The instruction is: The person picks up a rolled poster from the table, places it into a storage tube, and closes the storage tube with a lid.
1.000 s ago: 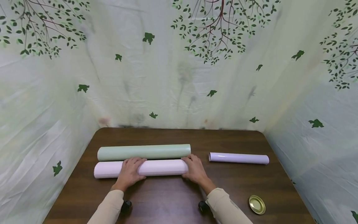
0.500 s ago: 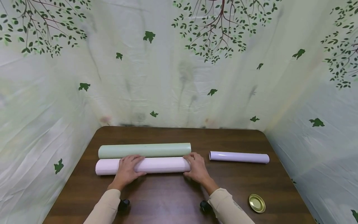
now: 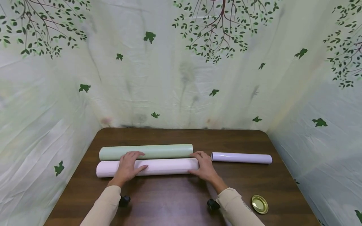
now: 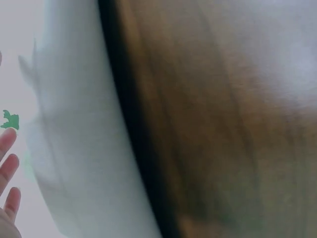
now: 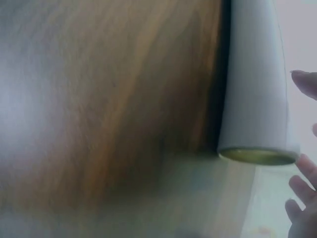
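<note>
A pale pink roll lies crosswise on the brown table. Over its left part is my left hand, thumb and fingers spread apart. My right hand is at the roll's right end, also with its fingers spread around it. In the left wrist view, fingers show at the edge, apart from the roll. The right wrist view shows the roll's hollow end, with extended fingers close beside it. Directly behind the pink roll lies a light green roll, parallel to it.
To the right lies a thinner, glossy lilac roll. A round gold lid sits near the front right. Behind the table hangs a pale curtain printed with leaves and branches.
My right hand has shifted rightward, uncovering more of the pink roll's end. The left hand's fingers have loosened and its thumb has lifted off the front of the roll.
</note>
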Motion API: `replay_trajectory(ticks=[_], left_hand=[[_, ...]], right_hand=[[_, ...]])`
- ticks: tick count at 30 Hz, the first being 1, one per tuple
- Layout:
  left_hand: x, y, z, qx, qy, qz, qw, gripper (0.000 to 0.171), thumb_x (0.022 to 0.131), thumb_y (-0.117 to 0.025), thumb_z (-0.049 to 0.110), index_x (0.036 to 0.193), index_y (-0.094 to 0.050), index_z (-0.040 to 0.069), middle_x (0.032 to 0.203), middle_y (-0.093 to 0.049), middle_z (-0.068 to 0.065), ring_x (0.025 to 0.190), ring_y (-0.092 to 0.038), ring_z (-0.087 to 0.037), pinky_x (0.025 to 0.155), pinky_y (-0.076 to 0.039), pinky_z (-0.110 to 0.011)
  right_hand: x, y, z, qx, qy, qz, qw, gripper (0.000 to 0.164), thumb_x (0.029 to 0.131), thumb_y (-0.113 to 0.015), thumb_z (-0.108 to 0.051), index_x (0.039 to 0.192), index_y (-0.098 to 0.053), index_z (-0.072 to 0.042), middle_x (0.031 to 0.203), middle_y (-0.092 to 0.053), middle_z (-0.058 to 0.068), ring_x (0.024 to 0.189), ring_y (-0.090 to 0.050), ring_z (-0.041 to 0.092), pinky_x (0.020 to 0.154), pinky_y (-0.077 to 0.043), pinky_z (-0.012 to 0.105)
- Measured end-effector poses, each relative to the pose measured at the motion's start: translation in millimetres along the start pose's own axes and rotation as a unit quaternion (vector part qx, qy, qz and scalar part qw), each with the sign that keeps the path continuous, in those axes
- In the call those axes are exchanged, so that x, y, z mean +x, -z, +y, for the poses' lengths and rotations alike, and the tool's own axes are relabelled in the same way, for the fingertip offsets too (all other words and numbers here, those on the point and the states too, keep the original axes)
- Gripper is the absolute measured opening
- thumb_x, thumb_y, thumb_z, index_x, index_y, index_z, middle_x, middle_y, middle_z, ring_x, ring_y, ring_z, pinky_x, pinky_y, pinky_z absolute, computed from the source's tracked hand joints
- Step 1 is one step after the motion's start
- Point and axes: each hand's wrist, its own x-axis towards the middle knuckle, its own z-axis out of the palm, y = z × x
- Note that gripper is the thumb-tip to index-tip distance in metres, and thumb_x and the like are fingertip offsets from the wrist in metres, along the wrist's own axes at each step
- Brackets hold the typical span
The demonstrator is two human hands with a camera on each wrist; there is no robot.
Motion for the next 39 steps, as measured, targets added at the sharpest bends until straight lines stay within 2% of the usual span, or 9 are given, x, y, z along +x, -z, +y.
replay_trajectory(ticks=[7, 17, 24, 27, 31, 34, 39], left_hand=[[16.8, 5.2, 2.7, -0.002, -0.008, -0.017, 0.9998, 0.053, 0.077, -0.08, 0.033, 0.12, -0.06, 0.008, 0.122, -0.06, -0.014, 0.116, -0.05, -0.038, 0.093, -0.031, -0.06], [42.6, 11.4, -2.1, -0.018, 0.013, -0.067, 0.9975, 0.059, 0.077, -0.081, 0.032, 0.125, -0.059, 0.007, 0.126, -0.055, -0.017, 0.12, -0.044, -0.041, 0.096, -0.028, -0.061], [56.5, 11.1, -8.8, -0.028, 0.019, -0.096, 0.9948, 0.066, 0.074, -0.083, 0.033, 0.129, -0.058, 0.008, 0.13, -0.054, -0.019, 0.123, -0.043, -0.042, 0.096, -0.027, -0.062], [61.5, 7.0, -13.0, -0.051, 0.03, -0.103, 0.9929, 0.07, 0.073, -0.084, 0.032, 0.131, -0.056, 0.007, 0.13, -0.055, -0.02, 0.121, -0.045, -0.041, 0.097, -0.026, -0.063], [65.4, 2.2, -19.6, -0.089, 0.058, -0.106, 0.9887, 0.074, 0.071, -0.085, 0.03, 0.134, -0.054, 0.007, 0.129, -0.055, -0.021, 0.121, -0.045, -0.041, 0.099, -0.021, -0.065], [67.6, -0.1, -23.6, -0.1, 0.066, -0.113, 0.9863, 0.075, 0.07, -0.086, 0.031, 0.134, -0.053, 0.007, 0.133, -0.052, -0.022, 0.124, -0.042, -0.043, 0.1, -0.018, -0.067], [72.0, -3.1, -29.1, -0.109, 0.067, -0.131, 0.9831, 0.077, 0.07, -0.086, 0.035, 0.134, -0.053, 0.008, 0.137, -0.049, -0.022, 0.128, -0.037, -0.045, 0.103, -0.017, -0.067]], right_hand=[[2, 13, 13, 0.02, -0.015, 0.004, 1.0, 0.065, 0.068, -0.088, -0.029, 0.123, -0.062, -0.006, 0.121, -0.053, 0.013, 0.115, -0.05, 0.035, 0.098, -0.031, 0.058], [2, 42, 45, 0.015, -0.053, -0.001, 0.998, 0.073, 0.066, -0.089, -0.027, 0.13, -0.058, -0.009, 0.126, -0.053, 0.011, 0.119, -0.05, 0.033, 0.098, -0.032, 0.057], [-4, 71, 75, -0.011, -0.03, -0.001, 0.999, 0.075, 0.064, -0.09, -0.023, 0.129, -0.057, -0.006, 0.124, -0.056, 0.017, 0.116, -0.052, 0.037, 0.094, -0.033, 0.061], [-7, 88, 91, -0.022, -0.03, -0.01, 0.999, 0.075, 0.063, -0.09, -0.023, 0.128, -0.058, -0.004, 0.123, -0.057, 0.018, 0.115, -0.052, 0.038, 0.093, -0.034, 0.062], [-14, 109, 113, -0.024, -0.058, -0.034, 0.997, 0.076, 0.064, -0.09, -0.021, 0.13, -0.056, -0.003, 0.127, -0.055, 0.019, 0.118, -0.05, 0.04, 0.094, -0.029, 0.065], [-19, 120, 127, -0.027, -0.083, -0.047, 0.995, 0.078, 0.064, -0.09, -0.02, 0.131, -0.054, -0.002, 0.129, -0.053, 0.02, 0.12, -0.048, 0.042, 0.095, -0.026, 0.066], [-27, 133, 148, -0.051, -0.101, -0.055, 0.992, 0.079, 0.062, -0.091, -0.02, 0.13, -0.055, -0.001, 0.129, -0.054, 0.021, 0.12, -0.048, 0.042, 0.096, -0.029, 0.065]])
